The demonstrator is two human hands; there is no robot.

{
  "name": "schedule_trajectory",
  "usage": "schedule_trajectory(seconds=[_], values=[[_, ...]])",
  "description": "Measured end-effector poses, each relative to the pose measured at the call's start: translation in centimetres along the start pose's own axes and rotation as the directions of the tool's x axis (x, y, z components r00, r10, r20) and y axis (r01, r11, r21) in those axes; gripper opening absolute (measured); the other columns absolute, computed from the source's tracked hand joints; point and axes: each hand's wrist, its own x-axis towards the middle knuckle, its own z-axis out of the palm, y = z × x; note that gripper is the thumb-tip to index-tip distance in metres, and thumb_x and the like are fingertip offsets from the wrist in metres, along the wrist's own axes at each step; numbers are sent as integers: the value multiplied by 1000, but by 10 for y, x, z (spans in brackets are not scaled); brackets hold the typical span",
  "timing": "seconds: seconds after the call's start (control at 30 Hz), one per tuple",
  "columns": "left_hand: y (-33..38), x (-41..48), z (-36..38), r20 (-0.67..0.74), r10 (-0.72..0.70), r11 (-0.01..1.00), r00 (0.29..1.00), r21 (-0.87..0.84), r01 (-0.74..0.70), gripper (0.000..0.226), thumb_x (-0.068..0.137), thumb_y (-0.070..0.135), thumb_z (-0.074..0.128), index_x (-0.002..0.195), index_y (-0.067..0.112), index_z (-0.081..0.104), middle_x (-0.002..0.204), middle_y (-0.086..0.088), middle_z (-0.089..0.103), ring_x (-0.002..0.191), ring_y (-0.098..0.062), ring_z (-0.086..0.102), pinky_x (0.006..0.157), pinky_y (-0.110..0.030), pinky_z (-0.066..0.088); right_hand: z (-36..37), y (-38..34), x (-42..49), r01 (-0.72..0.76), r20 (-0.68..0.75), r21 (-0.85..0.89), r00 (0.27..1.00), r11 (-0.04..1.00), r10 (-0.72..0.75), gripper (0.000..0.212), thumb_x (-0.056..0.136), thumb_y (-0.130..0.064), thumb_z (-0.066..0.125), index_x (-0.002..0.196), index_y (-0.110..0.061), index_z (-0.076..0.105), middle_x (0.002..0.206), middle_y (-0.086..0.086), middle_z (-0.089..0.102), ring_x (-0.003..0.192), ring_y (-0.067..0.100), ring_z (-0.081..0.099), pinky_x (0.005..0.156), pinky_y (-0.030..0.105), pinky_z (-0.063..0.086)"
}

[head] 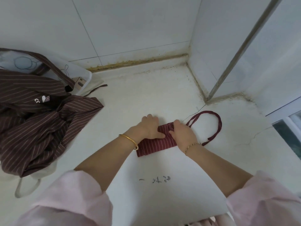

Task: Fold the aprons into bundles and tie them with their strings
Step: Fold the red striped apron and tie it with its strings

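White wall tiles are closing off the corner ahead, and a pale, stained counter (146,95) is spreading below them; I am working on it near the middle. I am holding down the red apron (156,145), already folded to a narrow striped strip; its long axis is running on a slant from near-left up to far-right, and both my hands are sitting on its far end. My right hand (183,133) is curling its fingers over the bunched end and pinching it against the thumb. My left hand (149,126) is laying its thumb flat along the cloth; its fingers are bending over the far edge out of sight, so I cannot tell whether they are holding a fold.

What the tying turns on, I am judging, is the string (219,123); it is looping out on the counter to the right of the bundle, its free end trailing back beside my right wrist, so my right hand is the nearer one to reach it while the left is pinning the strip.

Well apart to the left, a heap of brown striped aprons (40,121) is spilling over a white bag (81,74); these look not yet folded. Nothing is lying between the bundle and its string; some dark marks (154,178) are showing on the counter nearer me.
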Motion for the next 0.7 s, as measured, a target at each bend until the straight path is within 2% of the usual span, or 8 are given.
schedule_trajectory(seconds=[0.13,0.2,0.27,0.37,0.47,0.57,0.63,0.7], values=[[13,2,12,68,-8,999,998,-41,11,75,77,40,74,129,3,34,121,-13,50,108,-27,52,78,-30,42,3,9,-16,-24,-40,46,999,999,26,26,94,-27,52,106,-5,46,89,9,53,78,23,53,63,30,39],[18,-3,17,58,-4,998,998,-57,7,72,78,37,75,127,1,37,119,-12,53,107,-27,54,77,-29,43,6,10,-26,-56,-125,68,990,996,64,33,89,-28,61,107,-3,49,99,11,51,85,27,55,65,31,42],[23,-9,26,35,2,998,999,-67,1,66,79,33,74,124,0,40,116,-13,55,104,-27,56,78,-30,45,10,10,-34,-62,-229,-12,972,998,58,37,81,-30,71,100,-3,54,96,13,53,82,28,55,58,33,42],[27,-15,35,16,-1,995,1000,-104,3,57,80,29,73,119,0,44,108,-12,57,100,-28,59,77,-32,47,8,9,-41,-144,-268,-25,954,989,132,45,81,-39,68,106,-6,50,104,11,51,90,26,53,58,34,43],[35,-17,38,41,11,983,999,-182,-3,37,82,24,70,105,-2,56,91,-10,55,93,-28,62,70,-30,47,6,14,-48,-214,-269,96,935,972,232,50,84,-40,65,114,-4,47,111,13,47,92,27,52,61,33,42],[46,-17,39,113,20,952,993,-307,16,33,87,22,65,107,-3,58,95,-11,57,86,-23,58,61,-24,44,5,23,-60,-195,-328,260,903,946,277,49,84,-36,66,112,0,48,110,16,47,92,31,52,70,37,45],[52,-18,39,127,28,896,991,-442,31,35,90,23,62,115,0,53,107,-13,59,93,-23,58,71,-26,47,0,36,-62,-201,-307,415,887,887,345,50,84,-33,68,114,1,46,113,16,46,94,29,51,78,36,45],[58,-21,39,141,26,808,990,-586,62,39,92,24,59,123,5,46,117,-10,57,105,-25,57,85,-30,48,-8,49,-63,-223,-194,594,893,773,407,53,85,-34,67,119,-2,41,116,13,46,97,24,51,85,34,46]])
